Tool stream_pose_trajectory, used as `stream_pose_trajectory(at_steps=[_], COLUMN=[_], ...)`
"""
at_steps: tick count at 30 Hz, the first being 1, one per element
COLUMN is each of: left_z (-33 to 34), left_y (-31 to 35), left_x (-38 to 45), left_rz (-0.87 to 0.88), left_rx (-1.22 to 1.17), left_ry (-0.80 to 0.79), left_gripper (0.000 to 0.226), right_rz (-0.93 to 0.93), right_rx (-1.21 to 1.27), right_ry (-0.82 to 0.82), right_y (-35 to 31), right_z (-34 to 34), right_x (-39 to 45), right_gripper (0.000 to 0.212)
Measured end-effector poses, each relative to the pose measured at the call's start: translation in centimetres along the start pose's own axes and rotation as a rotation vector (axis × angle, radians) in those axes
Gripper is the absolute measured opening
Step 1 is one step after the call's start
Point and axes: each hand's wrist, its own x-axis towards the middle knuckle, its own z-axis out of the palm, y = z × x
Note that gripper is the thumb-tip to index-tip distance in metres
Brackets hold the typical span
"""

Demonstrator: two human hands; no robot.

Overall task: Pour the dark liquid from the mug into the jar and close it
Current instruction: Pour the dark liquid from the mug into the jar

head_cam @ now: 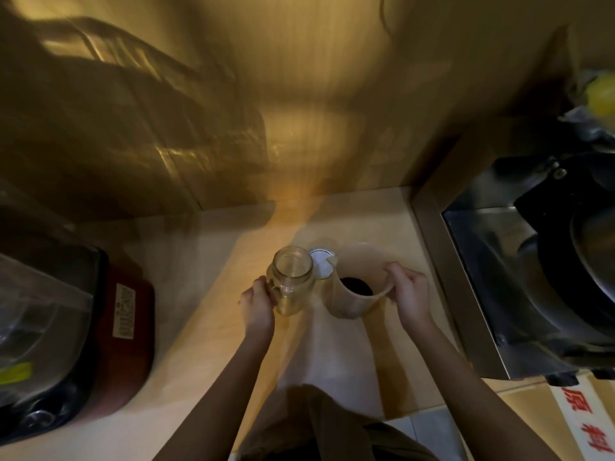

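Note:
A clear glass jar (292, 277) stands open and upright on the wooden counter, and it looks empty. My left hand (258, 302) wraps its left side. To its right stands a translucent beige mug (357, 284) with a spout toward the jar and dark liquid (356, 285) at its bottom. My right hand (407, 294) grips the mug's right rim and handle side. A white round lid (322, 262) lies flat on the counter behind, between jar and mug.
A red and black appliance (100, 331) with a plastic bag on it sits at the left. A steel sink (519, 271) holding a dark pan lies at the right. The wall rises close behind the jar. A cardboard box (565, 417) is at lower right.

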Motion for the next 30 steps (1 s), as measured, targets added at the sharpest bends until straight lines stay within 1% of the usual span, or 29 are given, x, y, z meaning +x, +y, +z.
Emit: stream_pose_trajectory(at_steps=[3,7,9,11,13,16,19,22,27,30], left_z=[-0.4,-1.9,-2.6,-3.2,-3.7,-4.4,-5.1,-5.2,-5.0,-4.8], left_y=[1.6,3.9,5.3,6.6,7.9,9.2,10.0,10.8,11.4,11.8], left_x=[0.2,-0.2,-0.8,-1.6,-2.4,-3.8,-5.1,-6.1,-7.5,-8.1], left_rz=[-0.011,0.022,0.028,0.029,0.048,0.155,0.263,0.335,0.342,0.353], left_rx=[-0.024,-0.066,-0.135,-0.207,-0.24,-0.142,-0.02,0.05,0.048,0.082], left_ry=[-0.039,-0.103,-0.117,-0.101,-0.049,0.007,0.032,0.087,0.173,0.142], left_gripper=[0.041,0.038,0.039,0.04,0.04,0.037,0.036,0.035,0.036,0.04], right_rz=[-0.069,-0.187,-0.249,-0.287,-0.337,-0.426,-0.555,-0.714,-0.975,-1.072], right_rx=[-0.009,-0.013,0.012,0.03,0.043,0.046,-0.033,-0.159,-0.391,-0.519], right_ry=[-0.05,-0.128,-0.17,-0.18,-0.186,-0.212,-0.271,-0.281,-0.297,-0.326], right_y=[-1.3,-4.6,-6.5,-8.5,-10.6,-13.9,-17.3,-20.2,-23.0,-23.9], right_z=[0.1,0.2,0.3,0.5,0.8,1.5,2.3,3.0,3.7,3.8], right_x=[0.5,0.9,0.9,1.1,1.4,2.1,2.4,2.1,0.4,-0.3], right_gripper=[0.042,0.048,0.049,0.049,0.049,0.052,0.052,0.051,0.053,0.055])
